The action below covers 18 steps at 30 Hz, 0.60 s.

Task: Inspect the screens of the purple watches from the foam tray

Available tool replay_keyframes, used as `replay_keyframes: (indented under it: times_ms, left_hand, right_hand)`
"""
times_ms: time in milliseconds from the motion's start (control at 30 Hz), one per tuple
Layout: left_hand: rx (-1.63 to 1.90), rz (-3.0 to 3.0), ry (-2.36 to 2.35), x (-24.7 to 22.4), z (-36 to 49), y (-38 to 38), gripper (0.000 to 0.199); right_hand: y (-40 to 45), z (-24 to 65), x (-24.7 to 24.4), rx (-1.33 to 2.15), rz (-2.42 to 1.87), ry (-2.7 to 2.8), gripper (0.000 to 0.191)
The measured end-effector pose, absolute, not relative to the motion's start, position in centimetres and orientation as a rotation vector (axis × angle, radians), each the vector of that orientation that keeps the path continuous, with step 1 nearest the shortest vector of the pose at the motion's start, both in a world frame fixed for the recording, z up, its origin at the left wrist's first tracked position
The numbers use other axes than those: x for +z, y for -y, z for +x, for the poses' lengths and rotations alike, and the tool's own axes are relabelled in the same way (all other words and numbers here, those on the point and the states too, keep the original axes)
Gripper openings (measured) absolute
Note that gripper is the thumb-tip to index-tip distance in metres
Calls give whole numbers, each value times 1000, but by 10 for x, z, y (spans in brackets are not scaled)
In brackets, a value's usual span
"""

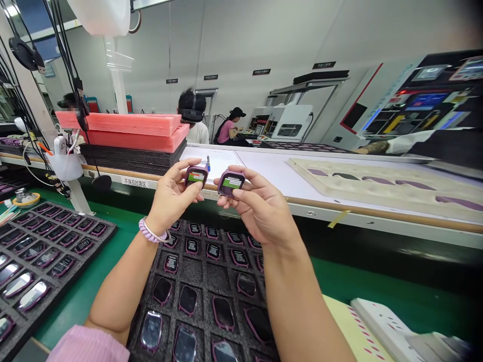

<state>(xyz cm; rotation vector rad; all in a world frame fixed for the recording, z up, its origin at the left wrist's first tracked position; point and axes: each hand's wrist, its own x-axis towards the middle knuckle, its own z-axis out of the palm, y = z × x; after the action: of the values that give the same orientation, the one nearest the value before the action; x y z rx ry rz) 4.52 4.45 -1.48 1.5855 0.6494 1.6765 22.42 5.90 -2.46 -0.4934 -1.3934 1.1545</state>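
Up in front of me, my left hand (pixel 173 193) pinches a purple-framed smartwatch (pixel 196 176) between thumb and fingers. A second, matching smartwatch (pixel 231 182) is gripped by my right hand (pixel 260 203), close beside the first but apart from it. Both screens are lit with coloured bands and small text that I cannot read. Below my hands lies a black foam tray (pixel 191 271) with rows of the same watches; two pockets in its middle hold none. Some watches there show white text, while those nearer me have dark screens.
Another watch tray (pixel 109 231) lies at left on the green bench (pixel 124 251). Pink foam blocks (pixel 128 122) sit on black foam (pixel 132 157) on the shelf. A beige tray (pixel 324 186) is at right, above a power strip (pixel 385 322). Cables (pixel 64 45) hang at left; people work beyond.
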Motion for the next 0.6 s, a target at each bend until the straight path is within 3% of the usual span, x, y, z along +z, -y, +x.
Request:
replay_keyframes:
  times_ms: [600]
  left_hand:
    - [1613,1619,-626,-17,44,-46,36]
  right_hand:
    - [-61,224,-27,1104,-474,1439,48]
